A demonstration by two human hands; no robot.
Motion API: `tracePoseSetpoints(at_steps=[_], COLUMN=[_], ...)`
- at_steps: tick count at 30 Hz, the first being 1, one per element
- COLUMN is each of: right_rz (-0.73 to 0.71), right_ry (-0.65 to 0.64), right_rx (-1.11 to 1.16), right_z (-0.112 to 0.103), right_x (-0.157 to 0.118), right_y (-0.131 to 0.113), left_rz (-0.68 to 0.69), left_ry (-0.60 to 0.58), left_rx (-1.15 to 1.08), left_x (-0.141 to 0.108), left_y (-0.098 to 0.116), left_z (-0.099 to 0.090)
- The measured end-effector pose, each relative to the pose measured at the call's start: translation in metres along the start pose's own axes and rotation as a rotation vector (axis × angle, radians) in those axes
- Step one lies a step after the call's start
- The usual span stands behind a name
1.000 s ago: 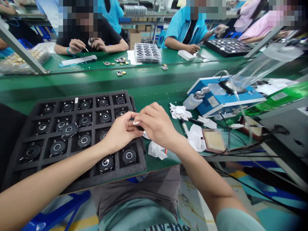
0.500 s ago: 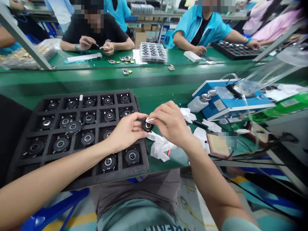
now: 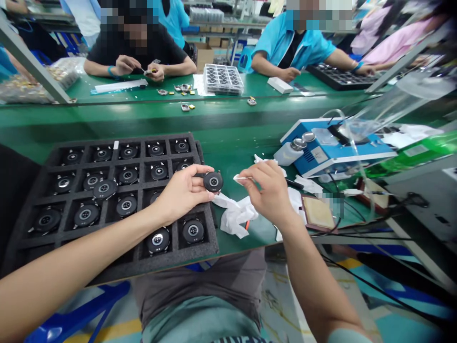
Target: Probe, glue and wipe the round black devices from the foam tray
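My left hand (image 3: 187,190) grips a round black smartwatch body (image 3: 213,181) by its edge, its back with the ringed sensor turned up. To the right, apart from the watch, my right hand (image 3: 266,190) pinches a small white wipe (image 3: 240,178) between thumb and fingers. Beneath my left arm lies a dark foam tray (image 3: 210,240) with square compartments, most holding similar watch bodies. One extra watch body (image 3: 105,189) rests across the dividers on top. My left forearm hides part of the tray's front rows.
Crumpled white wipes (image 3: 235,219) lie right of the tray. Beyond stand a metal-topped dispenser bottle (image 3: 289,152), a blue machine (image 3: 328,150) and a green bottle (image 3: 424,150). A sponge in a brown holder (image 3: 317,213) sits near cables. Across the bench, co-workers handle parts beside a clear tray (image 3: 223,80).
My right hand has drawn the wipe off the watch body and moved right. The watch body in my left hand now shows its whole back.
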State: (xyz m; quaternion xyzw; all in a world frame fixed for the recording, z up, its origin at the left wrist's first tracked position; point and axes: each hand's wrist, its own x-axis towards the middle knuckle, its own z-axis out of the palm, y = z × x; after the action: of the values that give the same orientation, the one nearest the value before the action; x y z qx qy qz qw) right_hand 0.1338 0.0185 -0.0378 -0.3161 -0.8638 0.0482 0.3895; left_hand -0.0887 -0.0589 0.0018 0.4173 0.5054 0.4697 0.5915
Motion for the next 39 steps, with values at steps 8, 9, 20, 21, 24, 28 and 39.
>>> tracePoseSetpoints(at_steps=[8,9,20,21,24,28,39], right_rz=[0.154,0.212,0.368,0.369,0.336,0.321,0.341], right_ry=[0.081,0.106,0.192,0.205,0.221,0.167,0.296], right_rx=[0.157,0.169,0.113,0.112,0.133,0.121,0.091], right_z=[0.017,0.023,0.032,0.032,0.033,0.033,0.019], right_x=[-0.004,-0.003,0.001,0.001,0.006,0.001,0.008], right_y=[-0.055,-0.061,-0.071,-0.071,-0.071,-0.074,-0.043], left_rz=[0.005,0.011,0.019,0.025,0.049,0.012,-0.018], left_ry=[0.045,0.054,0.063,0.048,0.015,0.026,-0.011], left_rx=[0.033,0.042,0.076,0.082,0.086,0.081,0.114], left_x=[-0.002,-0.002,-0.002,-0.002,-0.002,-0.002,-0.001], left_y=[0.004,0.004,0.001,0.001,0.002,0.003,0.003], left_z=[0.003,0.003,0.006,0.006,0.006,0.005,0.004])
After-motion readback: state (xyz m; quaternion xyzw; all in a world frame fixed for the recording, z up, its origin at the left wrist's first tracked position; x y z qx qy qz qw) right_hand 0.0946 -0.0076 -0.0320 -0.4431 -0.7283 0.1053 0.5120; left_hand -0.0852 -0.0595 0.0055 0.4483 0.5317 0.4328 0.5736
